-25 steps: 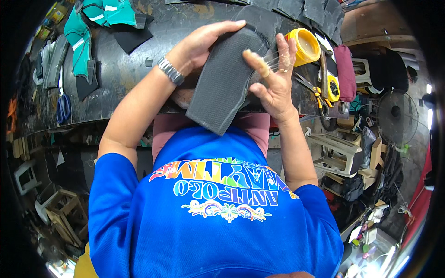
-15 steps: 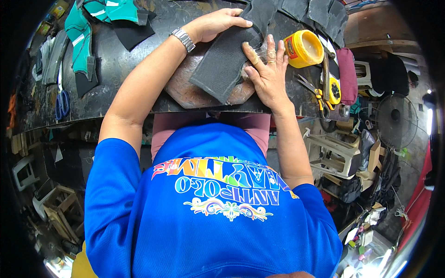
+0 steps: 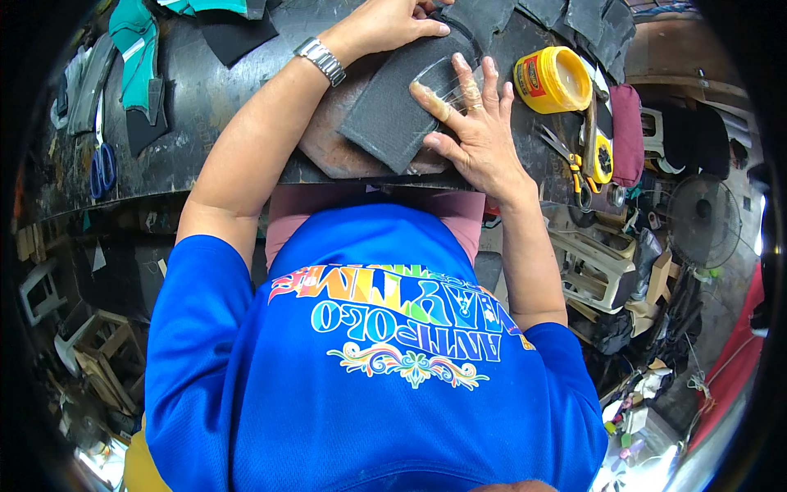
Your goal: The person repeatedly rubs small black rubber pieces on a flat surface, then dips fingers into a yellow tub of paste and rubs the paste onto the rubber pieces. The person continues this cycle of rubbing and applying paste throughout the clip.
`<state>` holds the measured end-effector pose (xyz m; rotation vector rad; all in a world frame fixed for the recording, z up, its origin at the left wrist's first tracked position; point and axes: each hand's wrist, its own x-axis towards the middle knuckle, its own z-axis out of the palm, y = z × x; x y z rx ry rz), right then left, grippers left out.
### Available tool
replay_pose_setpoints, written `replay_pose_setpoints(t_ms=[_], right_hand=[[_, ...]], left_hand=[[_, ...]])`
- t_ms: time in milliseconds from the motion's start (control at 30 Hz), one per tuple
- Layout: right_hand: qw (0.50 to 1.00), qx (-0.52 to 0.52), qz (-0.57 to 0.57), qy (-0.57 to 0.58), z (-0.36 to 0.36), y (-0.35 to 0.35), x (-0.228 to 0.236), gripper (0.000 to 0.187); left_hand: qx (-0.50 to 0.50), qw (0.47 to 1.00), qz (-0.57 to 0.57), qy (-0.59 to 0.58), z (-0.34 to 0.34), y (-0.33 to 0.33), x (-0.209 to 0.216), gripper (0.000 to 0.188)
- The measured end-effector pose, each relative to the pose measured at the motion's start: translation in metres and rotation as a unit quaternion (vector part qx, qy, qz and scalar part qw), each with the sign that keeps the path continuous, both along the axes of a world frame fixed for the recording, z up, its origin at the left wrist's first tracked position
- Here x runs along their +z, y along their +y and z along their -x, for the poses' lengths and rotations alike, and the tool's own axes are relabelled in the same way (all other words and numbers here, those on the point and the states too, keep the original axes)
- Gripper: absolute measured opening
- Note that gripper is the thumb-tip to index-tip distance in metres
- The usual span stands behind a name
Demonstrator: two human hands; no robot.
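A black fabric piece lies on a brown board at the near edge of the dark table. My left hand, with a metal watch on the wrist, pinches the far end of the piece, thumb on top; its other fingertips are partly hidden. Over the right side of the piece spreads my right hand, fingers apart. Its index and middle fingers are coated in yellowish glue, and thin glue strands stretch between fingers and fabric. Just right of that hand stands an uncapped yellow jar of pale glue.
Yellow-handled scissors, a yellow tape-like roll and a maroon cloth bundle lie at the right. Dark flat pieces are heaped at the far right. Teal pieces and blue-handled scissors lie left.
My right hand has shifted from the fabric's right edge further over its surface, with glue strands now stretching more visibly. My left hand keeps its hold. The view has moved slightly.
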<state>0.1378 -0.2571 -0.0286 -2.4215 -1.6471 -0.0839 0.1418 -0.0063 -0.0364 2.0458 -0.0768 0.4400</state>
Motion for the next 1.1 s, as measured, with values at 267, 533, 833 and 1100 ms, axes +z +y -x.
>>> replay_pose_setpoints(t_ms=[267, 533, 833, 1100], right_hand=[[0.995, 0.076, 0.012, 0.065, 0.046, -0.001, 0.01, 0.068], [0.96, -0.079, -0.21, 0.169, -0.006, -0.016, 0.029, 0.045], [0.999, -0.009, 0.035, -0.032, 0.003, -0.014, 0.01, 0.053], [0.998, -0.057, -0.031, -0.009, 0.004, 0.0, 0.007, 0.057]], left_hand=[[-0.004, 1.0, 0.022, 0.016, -0.001, 0.002, -0.006, 0.049], [-0.014, 0.999, -0.042, 0.016, 0.001, 0.002, -0.002, 0.04], [0.001, 0.998, -0.055, -0.042, -0.003, 0.0, -0.014, 0.036], [-0.01, 0.998, -0.055, -0.01, 0.001, 0.0, -0.005, 0.034]])
